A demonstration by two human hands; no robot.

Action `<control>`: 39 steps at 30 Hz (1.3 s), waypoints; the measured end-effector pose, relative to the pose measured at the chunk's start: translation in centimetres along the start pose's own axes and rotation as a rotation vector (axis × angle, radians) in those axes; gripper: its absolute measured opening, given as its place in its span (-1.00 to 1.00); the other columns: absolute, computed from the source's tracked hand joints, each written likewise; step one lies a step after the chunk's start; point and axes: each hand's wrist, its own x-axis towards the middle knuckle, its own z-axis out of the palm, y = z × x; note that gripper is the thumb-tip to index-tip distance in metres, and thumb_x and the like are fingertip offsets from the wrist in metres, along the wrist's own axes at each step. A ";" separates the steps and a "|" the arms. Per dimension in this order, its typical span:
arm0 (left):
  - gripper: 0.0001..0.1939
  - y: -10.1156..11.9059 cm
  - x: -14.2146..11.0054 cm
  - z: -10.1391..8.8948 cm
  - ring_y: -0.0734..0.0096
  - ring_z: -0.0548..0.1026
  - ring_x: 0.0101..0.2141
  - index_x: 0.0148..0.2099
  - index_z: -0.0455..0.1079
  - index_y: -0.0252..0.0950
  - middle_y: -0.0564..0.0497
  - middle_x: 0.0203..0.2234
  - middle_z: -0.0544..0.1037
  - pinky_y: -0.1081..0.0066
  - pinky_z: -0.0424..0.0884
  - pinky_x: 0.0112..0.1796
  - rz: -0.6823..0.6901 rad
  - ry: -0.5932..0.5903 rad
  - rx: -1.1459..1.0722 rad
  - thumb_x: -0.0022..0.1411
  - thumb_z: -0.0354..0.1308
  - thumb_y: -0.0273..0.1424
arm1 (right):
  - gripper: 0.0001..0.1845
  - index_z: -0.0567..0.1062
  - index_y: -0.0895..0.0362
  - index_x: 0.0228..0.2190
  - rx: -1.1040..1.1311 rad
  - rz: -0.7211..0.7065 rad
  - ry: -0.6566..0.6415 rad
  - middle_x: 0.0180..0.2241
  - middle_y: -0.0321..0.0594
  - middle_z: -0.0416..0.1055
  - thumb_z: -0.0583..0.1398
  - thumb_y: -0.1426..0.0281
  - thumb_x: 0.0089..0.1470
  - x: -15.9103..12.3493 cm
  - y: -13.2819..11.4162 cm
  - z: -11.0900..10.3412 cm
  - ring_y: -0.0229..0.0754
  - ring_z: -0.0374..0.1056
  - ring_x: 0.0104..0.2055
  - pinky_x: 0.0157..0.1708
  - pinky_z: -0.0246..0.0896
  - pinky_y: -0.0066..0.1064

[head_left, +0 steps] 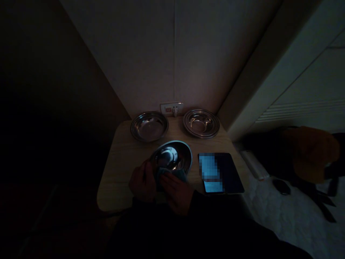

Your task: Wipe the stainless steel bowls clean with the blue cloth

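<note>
From where I stand, the head view is dim, lit mostly by the glow of a tablet lying on the pale wooden surface. The person's two bare hands are at the near part of it, working at a metal bowl. The bowl is tilted, its shiny inside turned up and toward the person, in front of the two groups of dishes.

The left hand is at the bowl's left side, its grip curled closed on the rim. The right hand lies over a bluish cloth at the bowl's near side, fingers stretched out and close together — whether its grip also pinches the cloth underneath, I cannot tell. The cloth touches the bowl.

Farther back, toward the wall, a round metal dish sits at left, and a stack of similar dishes at right, the two well apart. Between them, low on the wall, is a socket plate with a plug in it. The tablet lies flat to the right of the bowl, not touching it.

Off to the right of the surface, a white quilted cover carries an orange-brown item — too dark to make out properly — and a small dark oval object.
</note>
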 end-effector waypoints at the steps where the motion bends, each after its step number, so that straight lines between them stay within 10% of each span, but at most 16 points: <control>1: -0.75 0.0 0.3 -0.2 0.51 0.43 -0.48 -0.27 0.47 -0.36 -0.02 -0.53 0.51 0.52 0.31 -0.41 0.015 -0.017 0.004 0.17 0.03 -0.32 | -0.30 0.14 0.37 0.11 0.000 -0.010 -0.007 0.17 0.03 0.05 0.10 0.41 -0.08 -0.1 -0.2 0.1 -0.01 -0.14 0.23 0.16 -0.07 -0.20; 10: -0.63 0.7 1.6 -0.7 0.37 0.49 -0.32 -0.23 0.46 -0.36 -0.07 -0.35 0.57 0.45 0.39 -0.32 -0.389 -0.162 -0.218 0.11 0.03 -0.17 | -0.54 0.26 0.20 0.05 -0.240 -0.021 0.062 0.11 -0.07 0.19 0.02 0.56 0.09 -0.8 2.9 -0.1 -0.05 0.04 0.17 0.05 0.15 -0.19; 14: -0.61 0.2 -0.1 -0.3 0.35 0.48 -0.22 -0.10 0.40 -0.33 -0.09 -0.21 0.54 0.43 0.39 -0.23 -0.376 -0.278 -0.293 0.13 0.00 -0.19 | -0.53 0.24 0.26 0.05 -0.210 -0.007 0.109 0.10 -0.01 0.20 0.02 0.59 0.08 0.2 2.3 0.6 -0.05 0.01 0.19 0.05 0.16 -0.19; 25: -0.66 -1.0 -1.6 0.4 0.34 0.49 -0.21 -0.09 0.40 -0.33 -0.14 -0.21 0.53 0.41 0.40 -0.22 -0.258 -0.131 -0.097 0.19 -0.05 -0.28 | -0.58 0.32 0.23 0.00 -0.189 0.043 0.224 0.05 -0.01 0.27 0.05 0.53 0.06 -0.5 2.9 -0.4 -0.04 0.11 0.13 0.01 0.17 -0.15; 39: -0.67 -1.4 -2.6 0.9 0.36 0.50 -0.28 -0.09 0.41 -0.32 -0.13 -0.26 0.55 0.42 0.40 -0.30 -0.317 -0.112 -0.081 0.20 -0.05 -0.29 | -0.54 0.36 0.25 -0.04 -0.101 0.123 0.083 -0.01 -0.03 0.33 0.08 0.51 -0.04 0.2 2.2 -1.0 0.02 0.16 0.06 -0.02 0.15 -0.10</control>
